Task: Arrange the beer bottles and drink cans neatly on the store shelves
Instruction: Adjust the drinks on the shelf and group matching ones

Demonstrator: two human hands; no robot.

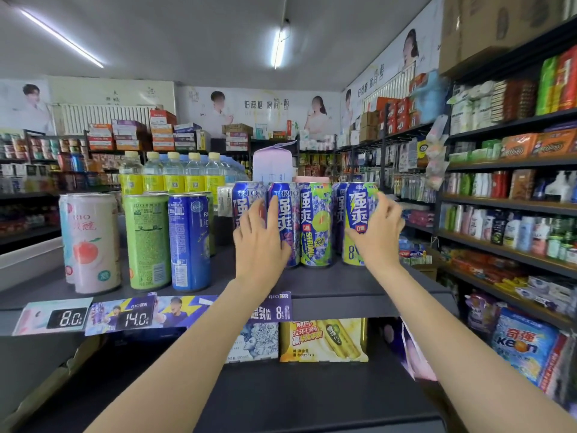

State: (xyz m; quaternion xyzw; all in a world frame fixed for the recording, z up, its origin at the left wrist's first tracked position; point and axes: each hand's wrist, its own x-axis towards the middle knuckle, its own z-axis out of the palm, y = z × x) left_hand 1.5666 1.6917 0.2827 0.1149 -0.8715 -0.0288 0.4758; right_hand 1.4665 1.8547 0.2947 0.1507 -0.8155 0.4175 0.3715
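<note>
Top shelf point(343, 285), dark grey, carries tall drink cans standing upright. Left hand point(260, 242) lies flat against the purple-blue RIO can point(285, 214), fingers straight and slightly spread, also reaching the neighbouring blue RIO can point(246, 201) to its left. Right hand point(379, 235) curls round the yellow-green RIO can point(359, 214) near the shelf's right end; label shows "0糖" and a large "8". Between the hands stands a green-blue can point(315, 226) marked "STRONG". Toward the shelf's left end: a pink RIO peach can point(92, 242), a green can point(148, 242) turned barcode outward, and a blue can point(189, 242) marked "New". Front-edge price tags point(103, 317) read "8.0" and "14.0". Yellow-capped bottles point(173, 173) stand behind.
</note>
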